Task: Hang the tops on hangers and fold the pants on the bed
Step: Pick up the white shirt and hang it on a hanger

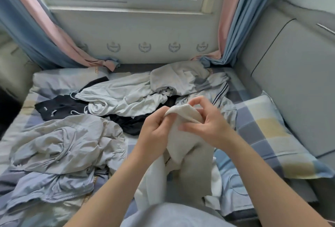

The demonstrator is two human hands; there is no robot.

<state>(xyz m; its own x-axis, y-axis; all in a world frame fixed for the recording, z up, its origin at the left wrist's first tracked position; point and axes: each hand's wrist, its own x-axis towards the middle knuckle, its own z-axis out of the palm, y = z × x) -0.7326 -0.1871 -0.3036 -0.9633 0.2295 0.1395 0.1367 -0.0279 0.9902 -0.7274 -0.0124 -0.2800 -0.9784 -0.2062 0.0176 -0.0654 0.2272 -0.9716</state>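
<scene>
A cream-white garment [183, 147] hangs lifted above the bed, right in front of me. My left hand [154, 132] grips its upper edge with curled fingers. My right hand [206, 119] pinches the same edge just to the right, fingers bent over the cloth. Its lower part drapes down toward my lap. Behind it lie a white drawstring garment [119, 98], a black garment [59, 107], a grey top [181, 78] and a piece with dark stripes [220, 88]. A grey crumpled garment [61, 145] lies to the left. No hanger shows.
The bed [243, 118] has a checked blue, yellow and white sheet, with a matching pillow [275, 136] to the right. A padded grey headboard [293, 74] runs along the right. Pink and blue curtains [233, 23] frame the window at the far wall.
</scene>
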